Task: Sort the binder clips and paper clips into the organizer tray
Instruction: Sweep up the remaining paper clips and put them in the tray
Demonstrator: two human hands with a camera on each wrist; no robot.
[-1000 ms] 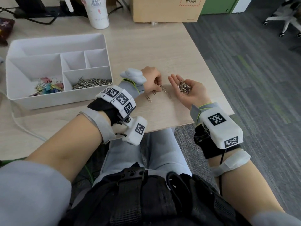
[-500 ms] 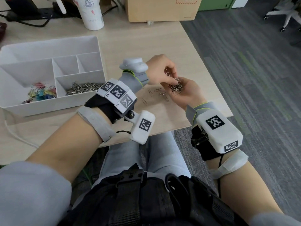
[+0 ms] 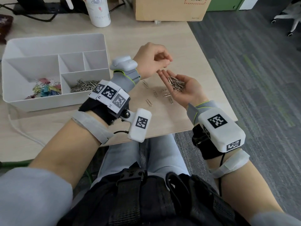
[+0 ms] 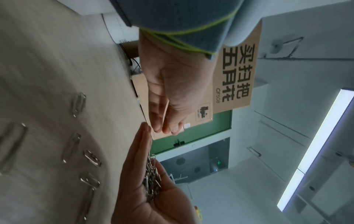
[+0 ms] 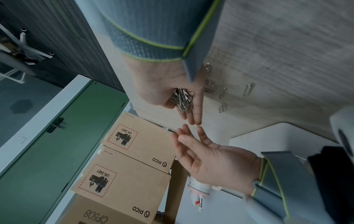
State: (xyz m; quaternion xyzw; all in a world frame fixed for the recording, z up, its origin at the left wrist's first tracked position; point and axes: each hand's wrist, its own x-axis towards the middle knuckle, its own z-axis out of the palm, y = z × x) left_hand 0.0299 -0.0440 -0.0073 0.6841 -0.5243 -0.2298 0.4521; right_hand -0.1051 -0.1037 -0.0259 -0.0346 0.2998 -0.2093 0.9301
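My right hand [image 3: 187, 93] lies palm up over the table's right part, fingers straight, carrying a heap of silver paper clips [image 3: 176, 83]. My left hand [image 3: 153, 61] hovers just beyond the right fingertips with relaxed, empty fingers [image 5: 201, 151]. Several loose paper clips [image 3: 164, 94] lie on the wood beneath and left of the right hand. The white organizer tray [image 3: 53, 39] stands at the left. Its front right compartment holds paper clips [image 3: 83, 86], and its front left one holds coloured binder clips [image 3: 44, 90].
A white cup [image 3: 99, 12] and a cardboard box [image 3: 169, 8] stand at the back of the table. The table's right edge [image 3: 228, 101] runs close beside my right hand. A thin cable [image 3: 21, 129] lies in front of the tray.
My left hand left the loose clips on the table, reached into the right palm, and now has drawn back from it with nothing in it. The right hand stays palm up.
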